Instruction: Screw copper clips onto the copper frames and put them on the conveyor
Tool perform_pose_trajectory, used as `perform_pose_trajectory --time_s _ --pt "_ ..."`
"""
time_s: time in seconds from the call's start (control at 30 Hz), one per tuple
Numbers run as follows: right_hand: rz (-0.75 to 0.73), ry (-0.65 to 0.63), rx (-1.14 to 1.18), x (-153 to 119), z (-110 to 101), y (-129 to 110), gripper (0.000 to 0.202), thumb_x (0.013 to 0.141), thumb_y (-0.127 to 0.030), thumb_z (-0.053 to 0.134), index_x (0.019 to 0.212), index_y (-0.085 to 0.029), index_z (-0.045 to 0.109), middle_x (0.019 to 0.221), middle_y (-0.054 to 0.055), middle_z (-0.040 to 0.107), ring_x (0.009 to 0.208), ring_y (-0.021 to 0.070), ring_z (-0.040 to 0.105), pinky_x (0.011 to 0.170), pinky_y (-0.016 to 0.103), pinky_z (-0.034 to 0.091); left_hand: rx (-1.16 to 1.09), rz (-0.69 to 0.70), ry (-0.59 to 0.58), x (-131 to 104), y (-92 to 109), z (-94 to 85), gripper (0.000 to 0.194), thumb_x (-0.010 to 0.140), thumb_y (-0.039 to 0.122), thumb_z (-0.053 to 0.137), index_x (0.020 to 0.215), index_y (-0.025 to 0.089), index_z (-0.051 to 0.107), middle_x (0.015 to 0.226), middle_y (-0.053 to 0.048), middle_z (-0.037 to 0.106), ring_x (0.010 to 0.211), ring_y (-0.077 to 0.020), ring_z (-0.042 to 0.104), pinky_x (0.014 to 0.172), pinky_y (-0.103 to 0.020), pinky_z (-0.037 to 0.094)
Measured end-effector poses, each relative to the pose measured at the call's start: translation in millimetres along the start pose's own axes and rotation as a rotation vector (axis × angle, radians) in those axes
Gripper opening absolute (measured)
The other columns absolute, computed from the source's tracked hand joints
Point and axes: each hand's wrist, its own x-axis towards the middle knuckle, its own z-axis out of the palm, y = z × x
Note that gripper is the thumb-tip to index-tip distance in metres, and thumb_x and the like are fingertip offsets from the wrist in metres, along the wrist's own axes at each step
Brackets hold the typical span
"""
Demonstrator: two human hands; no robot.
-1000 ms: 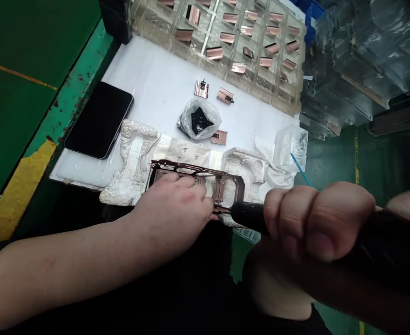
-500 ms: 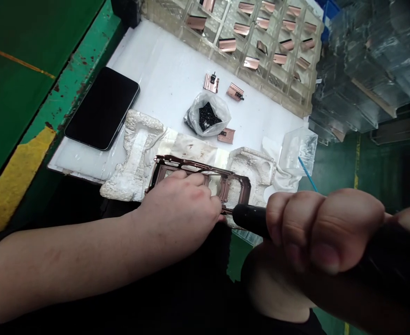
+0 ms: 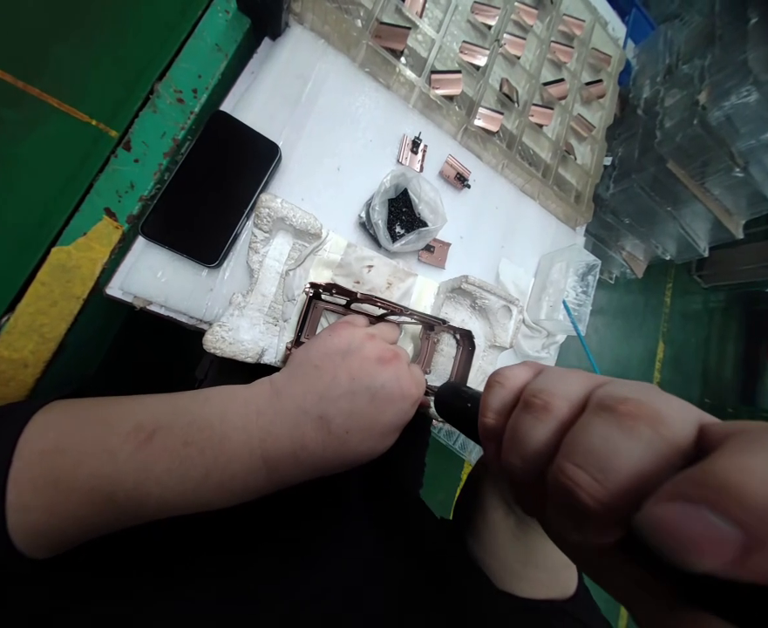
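My left hand (image 3: pixel 357 384) is closed on a copper-brown metal frame (image 3: pixel 463 356) with rectangular openings. The frame lies across a white foam holder (image 3: pixel 272 301) at the front of the bench. Coming in from the right, my right hand (image 3: pixel 593 436) wraps around a black electric screwdriver (image 3: pixel 458 406). Its tip end is at the frame's near edge, close to my left fingertips; the bit's exact contact is too small to tell. Behind the frame stands an open plastic bag of small black screws (image 3: pixel 406 216), with a copper-coloured bracket (image 3: pixel 434 254) beside it.
Two more brackets (image 3: pixel 412 152) lie behind the bag. A divided clear tray (image 3: pixel 357 57) holding several copper pieces spans the back. A black phone (image 3: pixel 212 187) is at left. To the right are a clear box (image 3: pixel 565 283), a blue stick (image 3: pixel 581 336) and stacked clear trays (image 3: pixel 677 148).
The camera view has shifted, so the bench appears slightly further right. My right hand looks nearer and larger around the screwdriver. My left hand keeps its hold on the frame.
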Motion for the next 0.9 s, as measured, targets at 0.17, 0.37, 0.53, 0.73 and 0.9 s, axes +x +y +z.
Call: perform_pose_trajectory --time_s 0.17,0.37,0.53,0.73,0.9 --pt "-0.271 -0.076 -0.104 13.2 3.6 -3.5 0.013 0.102 -0.052 0.081 0.106 -0.040 0.078 0.051 -0.005 0.059 0.044 0.0239 0.062 0.060 0.047 0.063 0.001 0.022 0.006 -1.3 0.5 1.0 0.022 0.098 0.029 0.073 0.077 0.023 0.076 0.078 -0.009 0.076 0.086 -0.0306 0.069 0.073 -0.048 0.046" --pt "-0.249 -0.001 -0.082 13.0 11.8 -6.8 0.013 0.100 -0.047 0.084 0.099 -0.036 0.077 0.056 -0.005 0.063 0.046 0.0208 0.061 0.062 0.042 0.063 0.007 0.039 0.015 -3.4 -0.2 -0.1 0.021 0.100 0.027 0.070 0.081 0.021 0.077 0.080 -0.008 0.076 0.087 -0.0303 0.069 0.073 -0.047 0.046" --pt "-0.147 0.051 -0.065 9.4 20.6 -16.4 0.012 0.099 -0.037 0.089 0.103 -0.033 0.078 0.063 -0.005 0.067 0.053 0.0210 0.066 0.065 0.041 0.063 0.014 0.055 0.008 -4.1 -1.8 -0.5 0.023 0.102 0.027 0.069 0.081 0.020 0.075 0.080 -0.007 0.075 0.085 -0.0305 0.069 0.072 -0.046 0.045" --pt "-0.257 0.007 0.023 11.6 14.5 -7.9 0.014 0.103 -0.037 0.085 0.115 -0.033 0.080 0.070 -0.005 0.072 0.051 0.0187 0.065 0.063 0.040 0.064 0.001 0.054 -0.001 -3.2 -1.5 0.2 0.024 0.104 0.029 0.069 0.082 0.020 0.075 0.080 -0.006 0.075 0.087 -0.0303 0.068 0.073 -0.046 0.047" --pt "-0.154 0.023 -0.055 14.5 15.2 -16.3 0.012 0.100 -0.037 0.088 0.099 -0.031 0.077 0.065 -0.004 0.069 0.056 0.0216 0.070 0.068 0.044 0.066 0.005 0.056 -0.002 -3.1 -1.2 0.9 0.027 0.105 0.031 0.069 0.082 0.019 0.075 0.080 -0.007 0.075 0.088 -0.0308 0.068 0.074 -0.046 0.048"
